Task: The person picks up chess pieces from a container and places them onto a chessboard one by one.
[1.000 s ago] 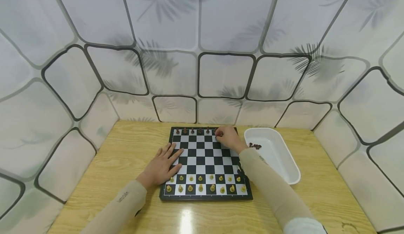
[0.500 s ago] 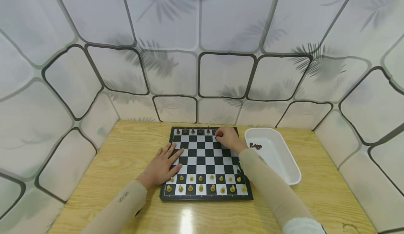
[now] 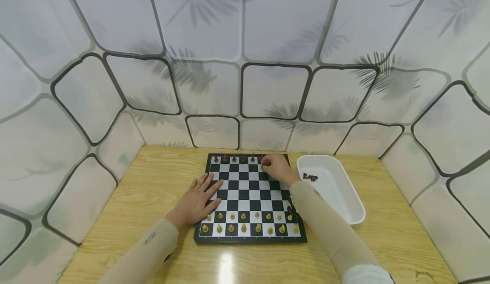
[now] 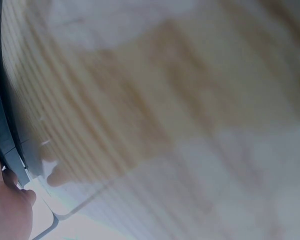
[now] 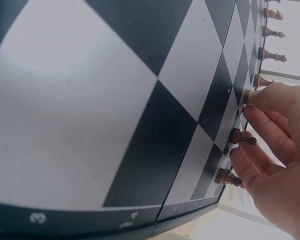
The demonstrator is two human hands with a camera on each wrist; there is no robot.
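Observation:
A black-and-white chessboard [image 3: 249,185] lies on the wooden table. My right hand [image 3: 278,167] is at its far right, where thumb and forefinger pinch a brown chess piece [image 5: 247,96]; only its base shows in the right wrist view, so its kind is hidden. Two brown chess pieces, a nearer one [image 5: 226,177] and a farther one [image 5: 244,137], stand beside the other fingers. Further brown pieces [image 3: 234,159] line the far row. My left hand [image 3: 195,201] rests with spread, straight fingers on the board's left edge and holds nothing.
Several pale yellow chess pieces [image 3: 243,228] stand in the two near rows. Right of the board is a white tray [image 3: 354,203] with several small brown pieces [image 3: 310,177] inside. A patterned wall covering [image 3: 212,88] encloses the wooden table [image 3: 153,169] at the back and sides.

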